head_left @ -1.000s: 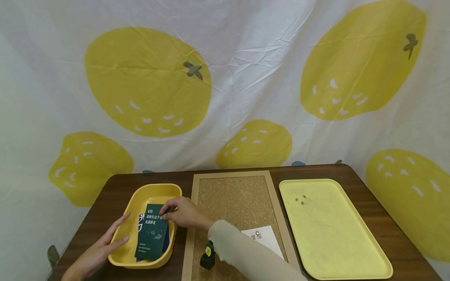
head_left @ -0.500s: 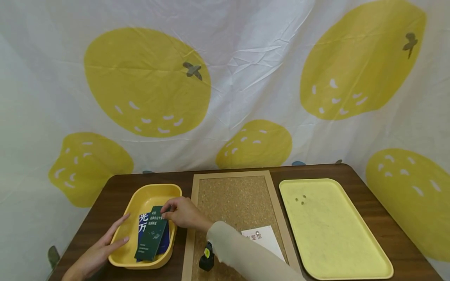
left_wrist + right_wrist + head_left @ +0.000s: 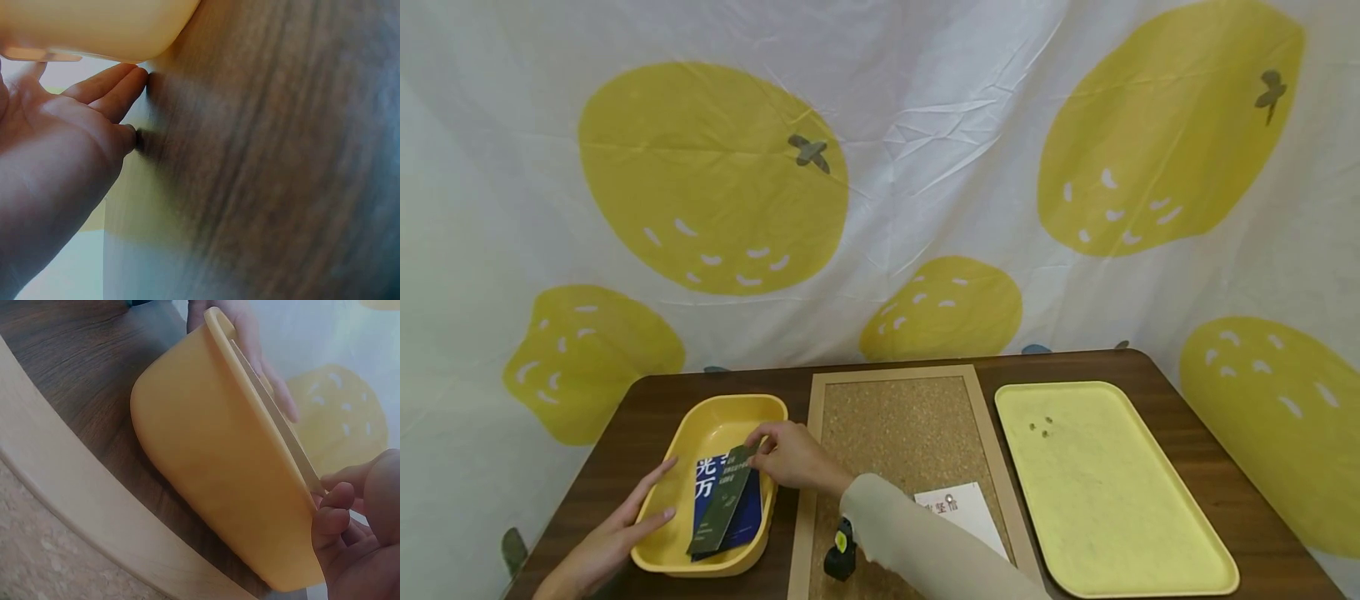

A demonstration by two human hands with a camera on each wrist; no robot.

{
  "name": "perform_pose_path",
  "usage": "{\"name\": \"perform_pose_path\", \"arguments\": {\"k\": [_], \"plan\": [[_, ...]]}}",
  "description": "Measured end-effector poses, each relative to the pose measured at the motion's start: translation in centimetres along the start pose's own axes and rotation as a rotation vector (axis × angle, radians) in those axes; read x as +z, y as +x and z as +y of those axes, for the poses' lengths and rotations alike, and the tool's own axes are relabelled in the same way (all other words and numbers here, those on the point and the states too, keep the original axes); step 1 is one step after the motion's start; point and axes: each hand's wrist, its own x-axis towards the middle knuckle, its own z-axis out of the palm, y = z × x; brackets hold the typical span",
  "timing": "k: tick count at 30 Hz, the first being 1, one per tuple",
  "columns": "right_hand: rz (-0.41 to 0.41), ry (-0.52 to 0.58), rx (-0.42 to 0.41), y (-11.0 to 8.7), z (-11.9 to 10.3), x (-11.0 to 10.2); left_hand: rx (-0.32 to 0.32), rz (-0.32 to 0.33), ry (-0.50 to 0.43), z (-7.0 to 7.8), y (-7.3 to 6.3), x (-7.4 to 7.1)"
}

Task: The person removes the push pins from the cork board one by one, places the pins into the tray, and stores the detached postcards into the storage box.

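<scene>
My right hand (image 3: 793,454) pinches the upper corner of a dark green printed card (image 3: 724,504) between thumb and fingertips. The card is tipped up on its edge inside the yellow plastic basin (image 3: 700,417). Beneath it lies a dark blue card (image 3: 748,517) with white characters, partly covered. In the right wrist view the green card shows edge-on as a thin strip (image 3: 275,415) along the rim. My left hand (image 3: 613,529) rests at the basin's left side, fingers and thumb extended over the rim. From the left wrist, its other fingers are outside, near the table.
A framed cork board (image 3: 898,433) lies right of the basin, with a white paper (image 3: 962,512) pinned to it, partly under my sleeve. Further right is a pale yellow tray (image 3: 1120,500) holding several small pins (image 3: 1046,433). A lemon-printed curtain (image 3: 895,167) hangs behind the table.
The green card has turned from lying nearly face-up to tilted on edge, uncovering more of the blue card. My right hand keeps its pinch. My left hand stays put.
</scene>
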Motion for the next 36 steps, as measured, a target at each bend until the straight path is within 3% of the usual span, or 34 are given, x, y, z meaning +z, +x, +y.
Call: {"name": "perform_pose_path", "arguments": {"k": [15, 36], "plan": [[0.059, 0.028, 0.058, 0.02, -0.19, 0.49, -0.004, 0.01, -0.013, -0.13, 0.09, 0.12], [0.066, 0.051, 0.079, -0.23, -0.24, 0.5, 0.007, 0.025, -0.006, 0.04, 0.07, 0.18]]}}
